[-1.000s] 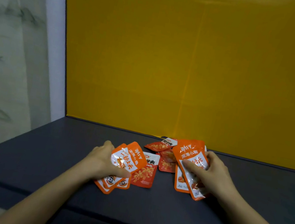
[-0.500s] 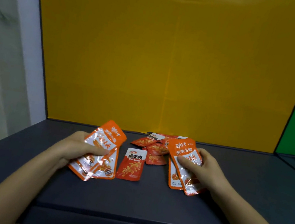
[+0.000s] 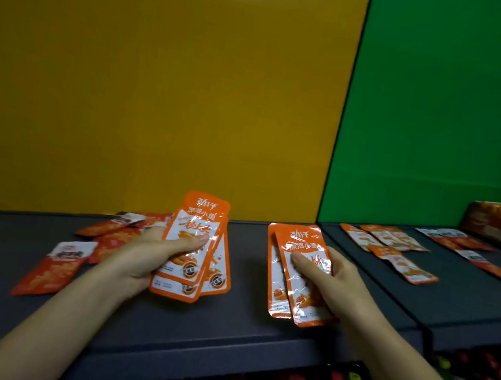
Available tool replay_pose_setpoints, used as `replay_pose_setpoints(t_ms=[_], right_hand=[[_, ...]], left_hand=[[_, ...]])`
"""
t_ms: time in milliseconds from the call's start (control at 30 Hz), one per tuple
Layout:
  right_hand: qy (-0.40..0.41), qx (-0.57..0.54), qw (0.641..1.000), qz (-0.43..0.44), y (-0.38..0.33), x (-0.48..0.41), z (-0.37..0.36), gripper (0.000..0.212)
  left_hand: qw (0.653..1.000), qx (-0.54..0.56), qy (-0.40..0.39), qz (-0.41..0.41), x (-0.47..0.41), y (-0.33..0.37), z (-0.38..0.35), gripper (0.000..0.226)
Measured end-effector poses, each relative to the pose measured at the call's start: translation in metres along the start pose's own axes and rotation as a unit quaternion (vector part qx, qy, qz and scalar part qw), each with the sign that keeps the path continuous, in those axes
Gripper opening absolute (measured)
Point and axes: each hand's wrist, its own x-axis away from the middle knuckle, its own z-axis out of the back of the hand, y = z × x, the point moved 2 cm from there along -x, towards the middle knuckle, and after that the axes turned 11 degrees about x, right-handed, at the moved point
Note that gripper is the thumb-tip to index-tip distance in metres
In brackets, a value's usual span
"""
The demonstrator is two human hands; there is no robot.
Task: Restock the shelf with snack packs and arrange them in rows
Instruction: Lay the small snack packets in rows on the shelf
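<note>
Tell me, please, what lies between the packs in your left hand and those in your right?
Only bare dark shelf, as the head view shows, separates the left-hand packs and the right-hand packs.

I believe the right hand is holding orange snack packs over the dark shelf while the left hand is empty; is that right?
Not quite: the head view shows the left hand also gripping a fan of orange snack packs. The right hand does hold orange packs over the dark shelf.

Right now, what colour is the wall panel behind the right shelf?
Green wall panel, head view.
</note>
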Motion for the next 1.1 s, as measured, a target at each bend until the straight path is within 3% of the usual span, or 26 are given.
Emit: replay_pose_setpoints(t_ms=[267, 500, 700, 967, 1100], right_hand=[[0.038, -0.006, 0.998, -0.045, 0.054, 0.031, 0.144, 0.014], [0.039, -0.013, 0.998, -0.046, 0.079, 0.021, 0.204, 0.027], [0.072, 0.005, 0.997, -0.028, 0.092, -0.022, 0.229, 0.025], [0.058, 0.046, 0.997, 0.008, 0.101, -0.096, 0.255, 0.018], [0.083, 0.047, 0.995, -0.022, 0.117, -0.138, 0.287, 0.020]], left_hand=[[0.995, 0.038, -0.072, 0.060, -0.010, -0.069, -0.174, 0.013], [0.992, 0.050, -0.094, 0.064, -0.026, -0.090, -0.277, 0.014], [0.992, 0.084, -0.059, 0.069, -0.052, -0.093, -0.318, 0.014], [0.998, 0.049, -0.033, 0.018, -0.108, -0.080, -0.338, 0.014], [0.999, 0.053, 0.001, -0.005, -0.134, -0.066, -0.329, 0.012]])
